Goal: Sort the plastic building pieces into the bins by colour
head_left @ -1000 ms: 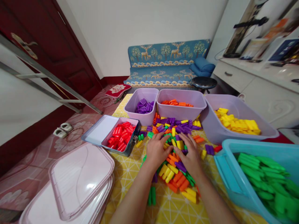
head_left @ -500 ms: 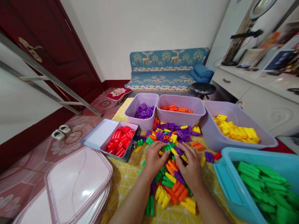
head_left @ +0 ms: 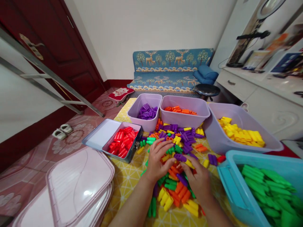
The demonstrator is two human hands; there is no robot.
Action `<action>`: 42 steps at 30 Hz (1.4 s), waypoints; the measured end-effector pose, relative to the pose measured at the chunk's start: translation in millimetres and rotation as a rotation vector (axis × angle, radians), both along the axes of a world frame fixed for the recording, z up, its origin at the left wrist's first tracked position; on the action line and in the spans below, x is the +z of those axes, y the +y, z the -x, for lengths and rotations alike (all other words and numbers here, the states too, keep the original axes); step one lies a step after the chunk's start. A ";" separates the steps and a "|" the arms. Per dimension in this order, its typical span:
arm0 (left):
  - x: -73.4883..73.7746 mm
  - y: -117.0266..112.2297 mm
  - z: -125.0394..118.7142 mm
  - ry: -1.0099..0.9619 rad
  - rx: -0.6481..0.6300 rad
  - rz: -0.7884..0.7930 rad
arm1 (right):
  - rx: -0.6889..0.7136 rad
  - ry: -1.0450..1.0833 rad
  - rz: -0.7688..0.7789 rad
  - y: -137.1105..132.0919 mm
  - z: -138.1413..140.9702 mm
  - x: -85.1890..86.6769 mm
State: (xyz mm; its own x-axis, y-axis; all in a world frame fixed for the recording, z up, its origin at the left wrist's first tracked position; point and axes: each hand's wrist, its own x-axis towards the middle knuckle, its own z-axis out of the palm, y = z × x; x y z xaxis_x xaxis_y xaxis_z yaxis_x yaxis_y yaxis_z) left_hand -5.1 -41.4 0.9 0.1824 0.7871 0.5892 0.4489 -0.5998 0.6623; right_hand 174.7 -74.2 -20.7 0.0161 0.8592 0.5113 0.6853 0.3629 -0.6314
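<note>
A mixed heap of plastic tube-shaped toy pieces (head_left: 174, 186) in green, yellow, orange and purple lies in front of me. My left hand (head_left: 158, 161) rests over its left side, thumb and fingers apart, with no piece gripped. At the right of the heap, my right hand (head_left: 197, 173) is curled with thumb and fingers around a yellow piece (head_left: 189, 163). Against that piece lies a purple piece (head_left: 180, 157), pointing toward my left thumb. More purple pieces (head_left: 187, 137) are scattered beyond my hands.
Lilac bins hold purple (head_left: 148, 112), orange (head_left: 180, 110) and yellow pieces (head_left: 241, 132). A teal bin (head_left: 227, 183) of green pieces stands right. Left are a metal tin (head_left: 129, 157) of red pieces and stacked pale lids (head_left: 80, 179). A patterned sofa (head_left: 165, 75) stands behind.
My left hand's fingers have lifted and spread. The purple and yellow pieces by my right hand have shifted slightly toward me, and my right fingers have curled in. Some green pieces moved left.
</note>
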 end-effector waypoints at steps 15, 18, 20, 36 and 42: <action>-6.4 7.8 5.0 -0.162 0.094 0.181 | 0.321 -0.016 0.014 -4.7 1.8 16.9; -7.6 8.6 3.1 -0.130 0.062 0.189 | 0.252 -0.088 0.016 3.8 9.6 21.1; -8.9 8.1 2.0 -0.127 0.058 0.199 | 0.217 -0.167 0.040 11.1 14.9 19.3; -18.7 10.6 -1.0 -0.033 -0.054 0.107 | 0.116 -0.152 0.010 23.0 19.1 8.6; -22.3 13.0 -0.7 -0.047 -0.014 0.112 | -0.067 0.218 -0.053 10.1 12.2 22.1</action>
State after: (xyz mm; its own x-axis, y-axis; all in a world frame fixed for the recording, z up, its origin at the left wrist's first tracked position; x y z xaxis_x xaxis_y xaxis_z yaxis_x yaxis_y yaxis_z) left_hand -4.4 -28.4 -21.3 0.1683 0.8461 0.5057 0.4077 -0.5268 0.7458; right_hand 162.5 -64.1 1.5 0.1873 0.8245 0.5339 0.5581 0.3579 -0.7486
